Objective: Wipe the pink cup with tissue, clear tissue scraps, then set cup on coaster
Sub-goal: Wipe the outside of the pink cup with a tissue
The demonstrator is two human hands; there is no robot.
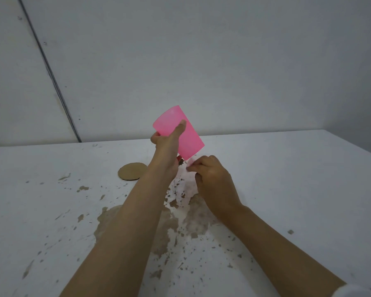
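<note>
1. Worktop (287, 179): white, with worn brown patches and flecks across the near middle. Whether any pale bits among them are tissue scraps, we cannot tell.
2. Pink cup (191, 139): held in the air above the middle of the worktop, tilted hard, upper end leaning away and left, lower end down toward the right hand. It touches no surface. The wall shows no obvious dirt or wet from here, though the view is soft.
3. Left hand (166, 146): grips the cup around its wall, with the thumb laid across the near side and the fingers (155, 138) curled round the far side.
4. Right hand (214, 179): just below and beside the cup's lower end. Its fingers (196, 168) are drawn together and pinch something small.
5. Coaster (132, 171): a round brown disc lying flat on the worktop, left of the left wrist, bare, well below the cup.
6. Pinched bit (190, 165): a pale, blurred scrap at the fingertips, close to the cup's lower edge. We take it for tissue but cannot confirm.
7. Our judgement on progress: we are in the wiping or scrap-picking stage. Left to do: get rid of the scrap, check the worktop for others, then stand the cup upright on the coaster.
</note>
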